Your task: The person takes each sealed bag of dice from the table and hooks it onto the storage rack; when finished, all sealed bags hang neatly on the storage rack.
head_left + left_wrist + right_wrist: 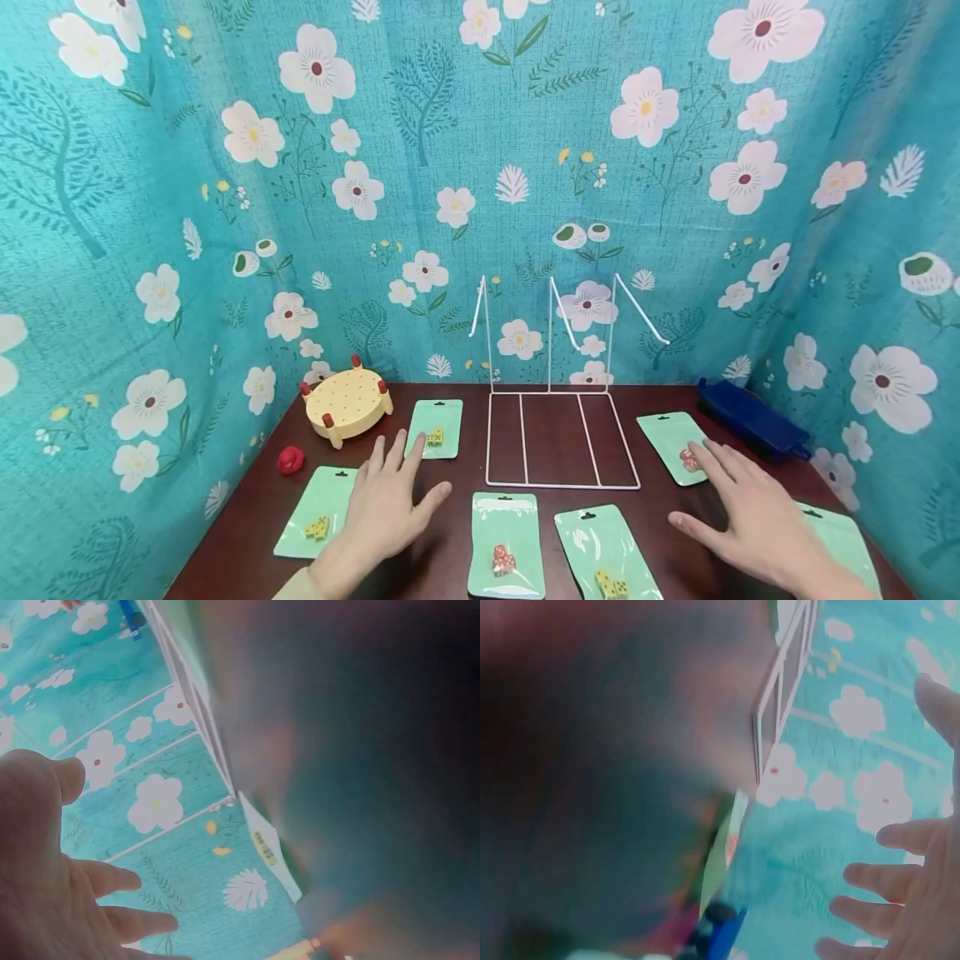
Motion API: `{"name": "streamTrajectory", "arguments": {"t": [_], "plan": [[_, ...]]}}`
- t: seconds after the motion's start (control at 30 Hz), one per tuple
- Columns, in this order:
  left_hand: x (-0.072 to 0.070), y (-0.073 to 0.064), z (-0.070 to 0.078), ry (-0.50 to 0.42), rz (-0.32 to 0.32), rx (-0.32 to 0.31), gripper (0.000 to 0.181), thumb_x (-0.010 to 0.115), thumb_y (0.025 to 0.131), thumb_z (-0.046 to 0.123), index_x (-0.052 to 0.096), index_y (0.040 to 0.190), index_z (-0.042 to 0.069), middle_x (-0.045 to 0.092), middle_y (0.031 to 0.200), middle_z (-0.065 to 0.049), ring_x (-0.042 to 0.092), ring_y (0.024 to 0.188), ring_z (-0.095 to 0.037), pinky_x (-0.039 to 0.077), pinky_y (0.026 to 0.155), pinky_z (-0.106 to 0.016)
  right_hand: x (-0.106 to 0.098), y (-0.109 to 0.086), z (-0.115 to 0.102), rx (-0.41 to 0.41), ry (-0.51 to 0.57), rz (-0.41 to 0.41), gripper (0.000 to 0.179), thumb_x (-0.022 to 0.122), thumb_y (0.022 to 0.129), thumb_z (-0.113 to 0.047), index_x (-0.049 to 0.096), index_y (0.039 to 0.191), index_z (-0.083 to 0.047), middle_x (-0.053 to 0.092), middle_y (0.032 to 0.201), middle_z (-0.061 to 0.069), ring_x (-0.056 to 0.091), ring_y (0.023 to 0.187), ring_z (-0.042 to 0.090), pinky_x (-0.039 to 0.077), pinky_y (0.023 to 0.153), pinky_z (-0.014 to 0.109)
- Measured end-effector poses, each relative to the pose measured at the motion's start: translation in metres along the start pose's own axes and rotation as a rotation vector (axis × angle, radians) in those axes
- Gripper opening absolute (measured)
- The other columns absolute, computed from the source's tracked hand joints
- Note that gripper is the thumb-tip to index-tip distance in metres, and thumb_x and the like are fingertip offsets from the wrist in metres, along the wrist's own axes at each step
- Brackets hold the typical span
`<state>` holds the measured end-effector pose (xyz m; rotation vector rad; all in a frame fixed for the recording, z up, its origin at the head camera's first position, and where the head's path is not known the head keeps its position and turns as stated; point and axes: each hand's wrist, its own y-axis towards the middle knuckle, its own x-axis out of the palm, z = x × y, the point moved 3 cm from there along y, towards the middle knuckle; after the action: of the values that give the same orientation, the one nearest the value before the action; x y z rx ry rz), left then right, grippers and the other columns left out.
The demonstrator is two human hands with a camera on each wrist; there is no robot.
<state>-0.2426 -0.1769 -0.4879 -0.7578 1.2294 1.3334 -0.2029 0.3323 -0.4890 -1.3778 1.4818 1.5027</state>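
My left hand [384, 504] is held over the left side of the dark table, fingers spread and nothing in it. In the head view it partly covers a green pouch with yellow dice [318, 512]; its fingertips overlap the corner of another yellow-dice pouch [438, 421]. On the right, my right hand [757, 512] is also spread and holds nothing. Its fingers overlap a green pouch with red dice [672, 442], and its wrist side hides part of another green pouch [847, 542]. Between the hands lie a red-dice pouch [506, 521] and a yellow-dice pouch [603, 542].
A white wire rack [525, 485] with three raised prongs stands at the back centre. Back left are a round pale-yellow stand [348, 404], legs up with red tips, and a small red hat-shaped piece [290, 460]. A dark blue tray-like object [753, 417] lies back right.
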Motion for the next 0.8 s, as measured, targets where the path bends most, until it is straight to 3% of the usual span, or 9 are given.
{"name": "streamTrajectory", "arguments": {"t": [0.17,0.4,0.63,0.8], "plan": [[-0.003,0.019,0.003,-0.087,-0.004,0.025,0.083,0.065,0.105,0.068,0.056,0.166,0.013,0.059,0.166,-0.024,0.055,0.154,-0.052,0.051,0.120,-0.069,-0.011,0.001,0.027,0.087,0.007,-0.062,0.111,0.083,0.091,-0.072,0.049,0.165,0.004,0.056,0.160,0.037,0.057,0.141,0.060,0.050,0.106,0.081],[0.004,0.048,0.013,-0.258,-0.027,0.037,0.066,0.074,0.106,0.051,0.064,0.159,0.014,0.075,0.149,-0.014,0.076,0.130,-0.035,0.061,0.109,-0.059,-0.015,-0.006,0.071,0.225,0.010,-0.210,0.111,0.073,0.094,-0.080,0.055,0.155,0.010,0.061,0.145,0.046,0.063,0.126,0.066,0.055,0.092,0.080],[0.025,0.077,0.030,-0.416,-0.078,0.040,0.049,0.080,0.103,0.033,0.074,0.147,0.011,0.083,0.130,-0.015,0.082,0.102,-0.025,0.067,0.090,-0.048,-0.011,-0.021,0.110,0.402,-0.020,-0.455,0.121,0.068,0.091,-0.088,0.055,0.149,0.018,0.059,0.139,0.051,0.057,0.123,0.069,0.057,0.091,0.075],[0.048,0.099,0.042,-0.489,-0.105,0.033,0.043,0.082,0.101,0.023,0.077,0.141,0.007,0.085,0.123,-0.015,0.080,0.105,-0.030,0.065,0.092,-0.050,-0.015,-0.032,0.127,0.476,-0.001,-0.486,0.117,0.077,0.090,-0.080,0.055,0.142,0.023,0.062,0.131,0.050,0.065,0.114,0.064,0.059,0.090,0.069]]}}
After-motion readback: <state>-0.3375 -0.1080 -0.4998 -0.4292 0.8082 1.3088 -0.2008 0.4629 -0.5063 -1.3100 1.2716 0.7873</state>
